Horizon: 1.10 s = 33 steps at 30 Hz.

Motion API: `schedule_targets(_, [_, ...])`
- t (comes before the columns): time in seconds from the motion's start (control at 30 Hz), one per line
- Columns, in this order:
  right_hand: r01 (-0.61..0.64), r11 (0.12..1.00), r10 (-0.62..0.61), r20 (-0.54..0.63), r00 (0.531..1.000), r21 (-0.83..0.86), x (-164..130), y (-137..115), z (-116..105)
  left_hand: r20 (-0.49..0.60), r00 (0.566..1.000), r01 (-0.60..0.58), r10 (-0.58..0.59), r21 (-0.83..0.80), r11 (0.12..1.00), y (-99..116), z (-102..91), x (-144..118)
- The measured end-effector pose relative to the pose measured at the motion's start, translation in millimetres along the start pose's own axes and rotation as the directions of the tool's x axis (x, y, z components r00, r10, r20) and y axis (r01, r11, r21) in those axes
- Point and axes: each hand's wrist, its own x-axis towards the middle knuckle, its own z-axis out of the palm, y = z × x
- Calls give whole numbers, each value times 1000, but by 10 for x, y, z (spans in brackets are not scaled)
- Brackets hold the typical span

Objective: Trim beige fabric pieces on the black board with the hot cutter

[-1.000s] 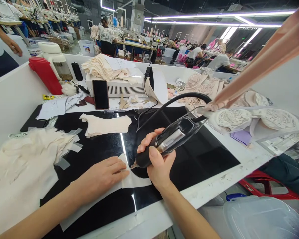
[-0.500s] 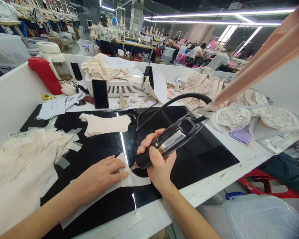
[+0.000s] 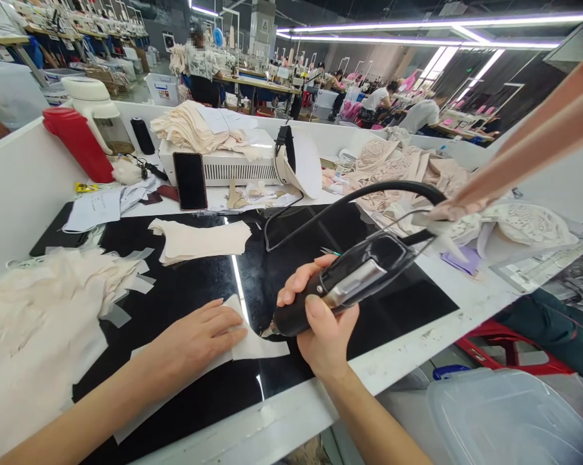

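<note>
At the far left of the frame a heap of cream fabric offcuts [image 3: 39, 310] lies on the counter [image 3: 417, 336], and a red flask [image 3: 75, 143] leans in the upper left. Lower left of centre, the left hand [image 3: 194, 339] lies flat, fingers spread and pressing down on a pale fabric piece [image 3: 253, 345] that rests on the black glossy mat [image 3: 214, 290] near the counter's front edge. Above it, mid-frame, sits a small stack of cut pieces [image 3: 199, 240], with a phone [image 3: 190, 180] propped against a white box-shaped machine [image 3: 233, 165] behind. Just right of centre, the right hand [image 3: 323, 323] is wrapped tight around a black corded cutting tool [image 3: 349, 281], its tip touching the curved edge of the fabric piece beside the left fingertips. To the right, lace garments [image 3: 509, 223] are piled.

The step in hand looks like trimming the piece along its curve; the next move would call for steady pressure from the flat hand while the tip follows the edge, clear of the fingers.

Against the frame one second ago, the tool and right hand sit slightly further right along the curve; the left hand has hardly moved.
</note>
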Motion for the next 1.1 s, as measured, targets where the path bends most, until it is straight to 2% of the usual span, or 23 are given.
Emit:
schedule_targets(0.13, [5, 999, -5, 5, 1000, -40, -69, -91, -56, -53, 999, 10, -12, -44, 999, 156, 44, 94])
schedule_targets(0.33, [5, 998, -5, 0, 1000, -66, -137, -97, -109, -9, 999, 37, -38, -108, 994, 314, 120, 139])
schedule_targets(0.63, [1, 1000, -1, 2, 1000, 18, -91, -42, -31, -13, 999, 44, -46, -129, 991, 294, 148, 64])
schedule_targets(0.9, [-26, 999, 26, -23, 999, 19, -88, 39, 40, -4, 999, 51, -52, -146, 988, 288, 178, 36])
schedule_targets(1.1, [-33, 997, 32, 8, 999, 72, -61, 37, 51, -25, 997, 65, -69, -129, 990, 297, 180, 55])
